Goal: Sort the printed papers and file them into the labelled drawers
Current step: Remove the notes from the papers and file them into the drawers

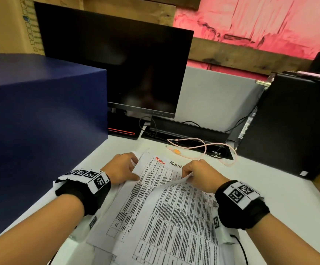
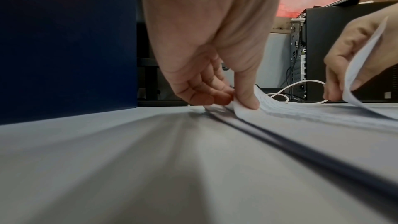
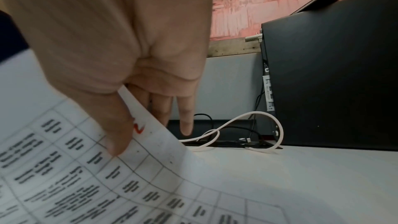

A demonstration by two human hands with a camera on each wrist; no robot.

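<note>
Peeling the top sheet [image 1: 176,205] off the papers [image 1: 128,203], which lie flat on the desk [image 1: 266,190] directly under and between my hands. Right hand [image 1: 199,174] pinches that sheet's far corner between thumb and fingers and lifts it, so the page bows up; the right wrist view shows the thumb on the printed grid, fingers behind. I judge the lift is there to expose the heading beneath: "ADMIN" in red and again in black shows just beyond the raised edge.

Left hand [image 1: 121,168] holds the far left corner of the papers, thumb on top and fingers curled beneath a curled-up edge, apparently pinning the rest so only one page comes away.

Blue box [image 1: 40,119] stands close beside my left hand. Monitor [image 1: 117,69] and pink cable [image 1: 203,146] beyond both. No labelled drawers in view; sorting seems early.
</note>
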